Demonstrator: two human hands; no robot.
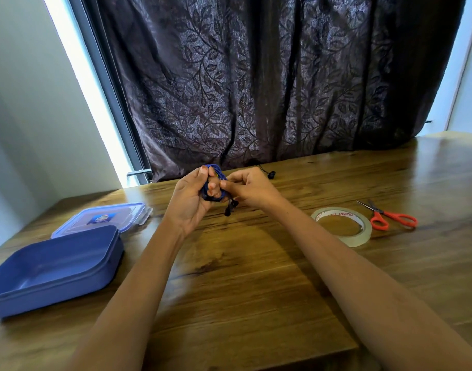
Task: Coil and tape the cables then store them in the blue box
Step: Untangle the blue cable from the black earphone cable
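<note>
My left hand point(192, 194) grips the coiled blue cable point(214, 183) above the wooden worktop point(256, 277); my right hand point(249, 187) pinches it. The open blue plastic box point(55, 266) sits left, clear tape roll point(341, 226) and orange-handled scissors point(390, 218) right.

Blue cable point(216, 195): wound into a small coil, held above the wooden table's far middle; black plug ends dangle just beneath it.
Black cable point(269, 173): loose, laid on the table near the curtain; only partly seen.
Blue box point(55, 274): open and empty, rectangular with rounded corners, set at the table's left edge.
Lid point(106, 218): translucent blue with a label, laid flat just behind the box.
Tape roll point(341, 226): clear, laid flat on the right.
</note>
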